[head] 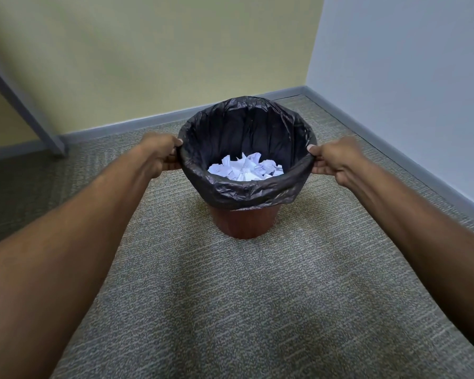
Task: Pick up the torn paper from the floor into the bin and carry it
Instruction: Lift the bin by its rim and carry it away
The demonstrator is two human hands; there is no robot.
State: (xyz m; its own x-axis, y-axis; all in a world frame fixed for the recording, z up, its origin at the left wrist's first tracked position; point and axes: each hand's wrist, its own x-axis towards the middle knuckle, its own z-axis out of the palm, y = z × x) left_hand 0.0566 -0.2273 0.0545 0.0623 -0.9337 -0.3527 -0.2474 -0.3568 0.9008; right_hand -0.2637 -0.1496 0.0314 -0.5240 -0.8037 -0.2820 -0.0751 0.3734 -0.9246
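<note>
In the head view, a round bin [242, 222] stood just above the centre of the frame, its reddish-brown wall showing below a black liner bag [244, 187] folded over the rim. The torn paper [245, 168], a heap of white crumpled scraps, lay inside at the bottom of the bag. The left hand [159, 154] came in from the lower left and gripped the rim at the left side of the bin, thumb over the top edge and fingers curled beneath against the outer wall. The right hand [331, 162] reached in from the lower right and held the opposite side of the rim in the same way, thumb on the bag's folded edge and fingers tucked under it. Whether the bin's base touched the carpet [230, 310] or hung just above it could not be told. The grey-green carpet filled the lower half of the frame. A yellowish wall [175, 50] ran across the top and met a pale blue wall [408, 64] at the upper right, with a grey skirting board [137, 124] along their base. A grey slanted leg [19, 105] crossed the upper left.
</note>
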